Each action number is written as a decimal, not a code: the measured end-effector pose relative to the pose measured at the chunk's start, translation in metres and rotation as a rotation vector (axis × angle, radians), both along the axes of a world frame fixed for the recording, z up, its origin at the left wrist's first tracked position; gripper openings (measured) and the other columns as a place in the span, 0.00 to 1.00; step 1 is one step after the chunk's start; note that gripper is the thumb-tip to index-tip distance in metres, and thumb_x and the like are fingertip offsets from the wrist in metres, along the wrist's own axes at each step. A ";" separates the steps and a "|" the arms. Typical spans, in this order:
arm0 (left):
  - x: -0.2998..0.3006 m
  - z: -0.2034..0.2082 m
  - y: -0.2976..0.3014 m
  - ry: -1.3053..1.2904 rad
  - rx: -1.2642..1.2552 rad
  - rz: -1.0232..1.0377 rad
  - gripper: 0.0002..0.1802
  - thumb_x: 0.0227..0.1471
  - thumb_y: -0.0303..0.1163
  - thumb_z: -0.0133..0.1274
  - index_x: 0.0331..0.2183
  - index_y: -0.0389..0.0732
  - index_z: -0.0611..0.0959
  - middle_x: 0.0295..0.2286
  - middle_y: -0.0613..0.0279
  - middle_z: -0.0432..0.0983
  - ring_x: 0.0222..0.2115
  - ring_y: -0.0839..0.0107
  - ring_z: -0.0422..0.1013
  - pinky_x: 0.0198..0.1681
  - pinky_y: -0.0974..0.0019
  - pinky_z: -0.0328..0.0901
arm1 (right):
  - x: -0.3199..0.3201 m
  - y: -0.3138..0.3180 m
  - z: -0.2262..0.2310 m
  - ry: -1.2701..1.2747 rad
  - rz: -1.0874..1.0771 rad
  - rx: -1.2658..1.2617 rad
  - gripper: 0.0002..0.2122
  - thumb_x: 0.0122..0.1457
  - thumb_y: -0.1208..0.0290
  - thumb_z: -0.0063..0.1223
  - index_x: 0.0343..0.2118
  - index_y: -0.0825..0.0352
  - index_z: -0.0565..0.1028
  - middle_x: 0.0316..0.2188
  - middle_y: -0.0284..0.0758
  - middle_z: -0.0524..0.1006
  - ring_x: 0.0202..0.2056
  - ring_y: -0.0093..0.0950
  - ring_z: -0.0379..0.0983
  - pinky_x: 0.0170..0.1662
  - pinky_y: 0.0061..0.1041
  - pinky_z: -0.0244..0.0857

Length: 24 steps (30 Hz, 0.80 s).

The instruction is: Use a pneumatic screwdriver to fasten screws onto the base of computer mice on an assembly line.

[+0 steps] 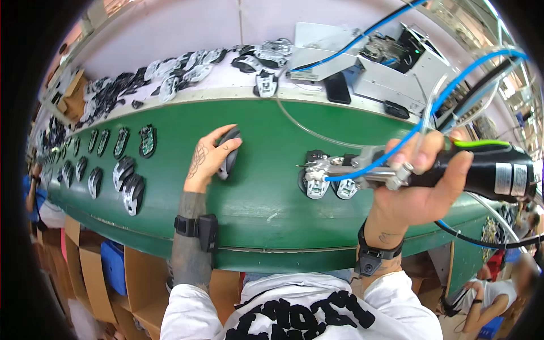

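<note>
My left hand (207, 160) is closed round the side of a dark computer mouse (228, 154), tilted up over the green work surface (255, 207). In my right hand (416, 195) lies a black electric screwdriver (481, 170) with a bright green lever, its metal nose pointing left. A thin blue hose (368, 170) runs to that nose. Below the tip are two mouse shells, a pale one (318, 188) and another pale one (346, 190), with dark parts at their far ends. The nose hides part of them, and I cannot tell whether it touches them.
Left on the green surface are rows of circuit boards (147, 141) and mouse bodies (133, 194). The back shelf (226, 93) holds piled mouse shells (195, 73), a phone (338, 88) and an open grey machine (391, 79). Cardboard boxes (150, 277) stand below; another person (493, 300) sits lower right.
</note>
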<state>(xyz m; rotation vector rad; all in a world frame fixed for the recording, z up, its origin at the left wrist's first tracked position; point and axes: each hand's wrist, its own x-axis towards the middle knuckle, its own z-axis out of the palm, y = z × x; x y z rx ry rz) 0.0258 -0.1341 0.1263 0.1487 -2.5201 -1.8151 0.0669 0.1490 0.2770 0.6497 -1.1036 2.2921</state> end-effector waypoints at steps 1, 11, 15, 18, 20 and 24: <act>0.002 0.003 0.019 -0.090 0.508 -0.073 0.24 0.48 0.40 0.50 0.47 0.40 0.74 0.43 0.51 0.71 0.40 0.62 0.72 0.40 0.65 0.68 | -0.001 -0.001 -0.001 -0.020 -0.029 -0.013 0.16 0.62 0.55 0.36 0.41 0.64 0.65 0.17 0.29 0.62 0.18 0.24 0.62 0.24 0.26 0.63; 0.047 -0.001 0.114 -0.310 1.548 -0.235 0.29 0.55 0.55 0.37 0.53 0.48 0.66 0.47 0.53 0.66 0.39 0.59 0.69 0.40 0.54 0.66 | -0.011 -0.003 -0.007 0.025 -0.168 0.045 0.13 0.62 0.58 0.38 0.40 0.62 0.64 0.16 0.29 0.64 0.16 0.23 0.60 0.21 0.23 0.59; 0.047 0.001 0.115 -0.288 1.449 -0.194 0.28 0.55 0.50 0.40 0.53 0.46 0.65 0.47 0.53 0.66 0.39 0.58 0.69 0.40 0.54 0.67 | -0.013 -0.006 -0.009 0.035 -0.173 0.056 0.13 0.62 0.58 0.38 0.41 0.62 0.63 0.16 0.29 0.64 0.15 0.23 0.60 0.20 0.23 0.59; 0.048 0.001 0.115 -0.263 1.453 -0.206 0.27 0.55 0.47 0.40 0.53 0.44 0.65 0.47 0.52 0.66 0.39 0.58 0.70 0.40 0.55 0.68 | -0.012 -0.008 -0.010 0.036 -0.166 0.053 0.13 0.61 0.58 0.38 0.41 0.62 0.63 0.16 0.29 0.64 0.15 0.23 0.60 0.20 0.23 0.59; 0.049 0.000 0.114 -0.250 1.460 -0.222 0.27 0.55 0.47 0.40 0.53 0.43 0.64 0.47 0.51 0.66 0.39 0.58 0.70 0.41 0.55 0.68 | -0.011 -0.009 -0.010 0.036 -0.165 0.054 0.13 0.61 0.58 0.38 0.40 0.62 0.63 0.15 0.29 0.64 0.15 0.23 0.60 0.19 0.23 0.59; 0.050 -0.003 0.113 -0.236 1.461 -0.238 0.27 0.55 0.46 0.41 0.53 0.43 0.64 0.48 0.51 0.65 0.39 0.58 0.70 0.41 0.55 0.69 | -0.009 -0.009 -0.010 0.037 -0.177 0.040 0.13 0.61 0.58 0.38 0.40 0.63 0.63 0.15 0.29 0.64 0.14 0.23 0.60 0.18 0.23 0.58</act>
